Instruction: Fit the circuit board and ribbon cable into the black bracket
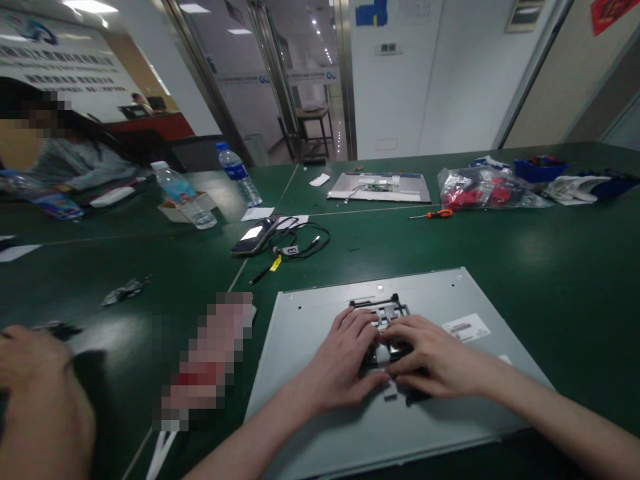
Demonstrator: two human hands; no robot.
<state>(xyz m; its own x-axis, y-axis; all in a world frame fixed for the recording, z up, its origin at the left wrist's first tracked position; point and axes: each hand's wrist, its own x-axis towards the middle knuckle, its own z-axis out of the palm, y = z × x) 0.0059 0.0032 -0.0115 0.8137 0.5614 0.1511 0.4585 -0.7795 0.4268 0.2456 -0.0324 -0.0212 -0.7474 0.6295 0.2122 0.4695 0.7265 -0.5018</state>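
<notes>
A flat grey display panel (320, 340) lies face down in front of me, with a label (466, 327) on its right side. At its middle sits a dark bracket assembly (396, 308) with metal and black parts. My left hand (345, 357) curls over the assembly's left side, thumb toward its lower edge. My right hand (435, 353) closes on its right side, the fingertips of both hands nearly meeting. Between them shows a pale piece (383, 353). Under the fingers, most of the assembly is hidden. A small grey block (390, 393) lies just below.
Left of the panel are a blurred-out object (210, 353) and another person's hand (35, 360). Beyond lie a phone (253, 237), a coiled cable (300, 243), bottles (237, 173), an orange screwdriver (440, 214), a second panel (350, 190) and plastic bags (490, 187) on the green table (575, 267).
</notes>
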